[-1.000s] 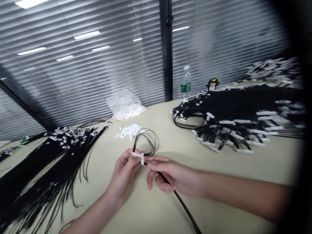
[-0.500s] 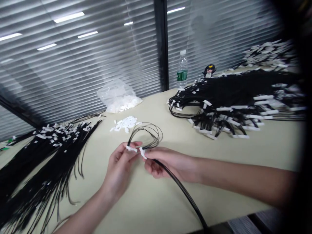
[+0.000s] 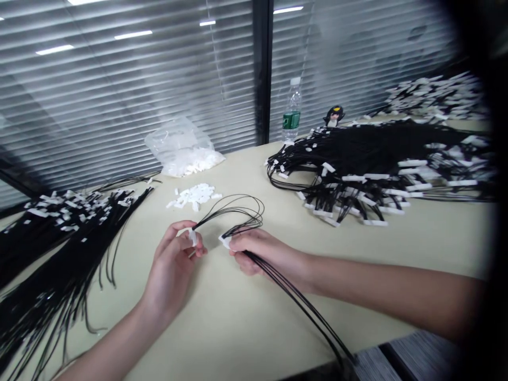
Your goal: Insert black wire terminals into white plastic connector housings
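Note:
Between my hands a loop of thin black wires (image 3: pixel 232 203) arches over the table. My left hand (image 3: pixel 172 259) pinches a white connector (image 3: pixel 193 237) at one end of the loop. A second white connector (image 3: pixel 224 242) is held by my right hand (image 3: pixel 260 251), between thumb and fingers. From under the right hand, the black wires run down toward the table's front edge. Just beyond the loop lies a small heap of loose white connectors (image 3: pixel 194 196) on the table.
A clear plastic bag (image 3: pixel 184 151) of white pieces stands by the window. Black wire bundles lie at left (image 3: pixel 75 254) and right (image 3: pixel 369 148), with white connectors on them. A water bottle (image 3: pixel 291 114) and a penguin figure (image 3: pixel 334 116) stand at the back.
My left hand has moved left, away from the right hand, and the two connectors are farther apart. The wire loop is stretched wider, and the wires below my right hand have spread out.

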`<state>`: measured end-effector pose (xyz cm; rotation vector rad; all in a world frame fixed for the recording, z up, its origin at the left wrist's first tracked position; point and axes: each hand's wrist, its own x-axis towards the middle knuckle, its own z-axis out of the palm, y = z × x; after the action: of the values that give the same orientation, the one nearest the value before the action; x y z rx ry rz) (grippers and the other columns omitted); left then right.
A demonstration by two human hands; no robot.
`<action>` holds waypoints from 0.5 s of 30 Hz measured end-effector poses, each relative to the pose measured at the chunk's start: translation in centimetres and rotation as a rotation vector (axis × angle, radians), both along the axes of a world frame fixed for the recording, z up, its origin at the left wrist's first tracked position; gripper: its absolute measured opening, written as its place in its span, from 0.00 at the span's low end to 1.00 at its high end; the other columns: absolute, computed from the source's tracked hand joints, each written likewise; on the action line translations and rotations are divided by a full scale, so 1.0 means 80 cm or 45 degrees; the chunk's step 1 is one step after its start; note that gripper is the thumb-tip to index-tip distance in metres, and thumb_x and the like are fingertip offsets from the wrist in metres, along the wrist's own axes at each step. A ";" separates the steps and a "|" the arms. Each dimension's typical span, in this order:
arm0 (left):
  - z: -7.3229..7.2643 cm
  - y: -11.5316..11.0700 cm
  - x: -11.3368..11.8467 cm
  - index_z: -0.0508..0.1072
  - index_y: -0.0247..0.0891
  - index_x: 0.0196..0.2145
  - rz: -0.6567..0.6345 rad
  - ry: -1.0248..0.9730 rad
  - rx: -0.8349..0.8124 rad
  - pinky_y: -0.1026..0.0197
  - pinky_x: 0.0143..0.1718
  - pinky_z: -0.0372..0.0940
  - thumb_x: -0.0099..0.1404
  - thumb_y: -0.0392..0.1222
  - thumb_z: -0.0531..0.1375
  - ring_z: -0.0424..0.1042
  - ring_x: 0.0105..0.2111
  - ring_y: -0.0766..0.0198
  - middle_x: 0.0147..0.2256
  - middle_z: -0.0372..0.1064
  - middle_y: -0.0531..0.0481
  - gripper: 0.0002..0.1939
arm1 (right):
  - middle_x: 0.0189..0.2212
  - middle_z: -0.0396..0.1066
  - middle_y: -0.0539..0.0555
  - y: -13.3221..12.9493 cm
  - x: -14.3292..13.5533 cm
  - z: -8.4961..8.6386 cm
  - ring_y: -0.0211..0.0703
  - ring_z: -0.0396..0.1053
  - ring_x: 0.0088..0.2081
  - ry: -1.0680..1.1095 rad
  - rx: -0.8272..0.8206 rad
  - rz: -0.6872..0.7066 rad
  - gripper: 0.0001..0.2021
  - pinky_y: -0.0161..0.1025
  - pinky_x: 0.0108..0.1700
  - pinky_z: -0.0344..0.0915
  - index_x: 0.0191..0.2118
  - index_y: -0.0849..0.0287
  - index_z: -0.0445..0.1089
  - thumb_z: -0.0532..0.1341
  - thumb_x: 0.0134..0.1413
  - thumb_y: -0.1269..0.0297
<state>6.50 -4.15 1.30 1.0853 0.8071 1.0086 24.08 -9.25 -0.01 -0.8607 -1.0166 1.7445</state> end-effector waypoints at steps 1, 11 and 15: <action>0.000 -0.001 0.000 0.69 0.41 0.38 -0.003 0.006 0.001 0.62 0.34 0.62 0.58 0.31 0.54 0.61 0.26 0.67 0.28 0.63 0.54 0.10 | 0.18 0.54 0.46 -0.002 -0.001 0.004 0.29 0.51 0.21 -0.017 0.004 -0.010 0.12 0.32 0.24 0.44 0.21 0.62 0.58 0.56 0.52 0.65; 0.001 -0.004 0.001 0.73 0.36 0.37 0.103 -0.022 -0.054 0.63 0.37 0.65 0.59 0.36 0.59 0.65 0.35 0.66 0.44 0.65 0.47 0.08 | 0.19 0.56 0.46 -0.008 -0.007 0.014 0.30 0.53 0.22 -0.123 -0.065 -0.063 0.12 0.31 0.25 0.47 0.22 0.62 0.59 0.57 0.53 0.64; 0.001 -0.008 0.000 0.72 0.39 0.42 0.057 -0.057 -0.085 0.66 0.34 0.65 0.60 0.37 0.59 0.65 0.33 0.68 0.42 0.67 0.48 0.11 | 0.20 0.57 0.47 -0.007 -0.007 0.009 0.30 0.53 0.23 -0.125 -0.081 -0.054 0.12 0.31 0.24 0.46 0.24 0.62 0.60 0.58 0.53 0.62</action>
<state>6.47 -4.75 1.37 0.9880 0.8264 1.0330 23.49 -9.78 0.69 -1.0096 -1.0042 1.7205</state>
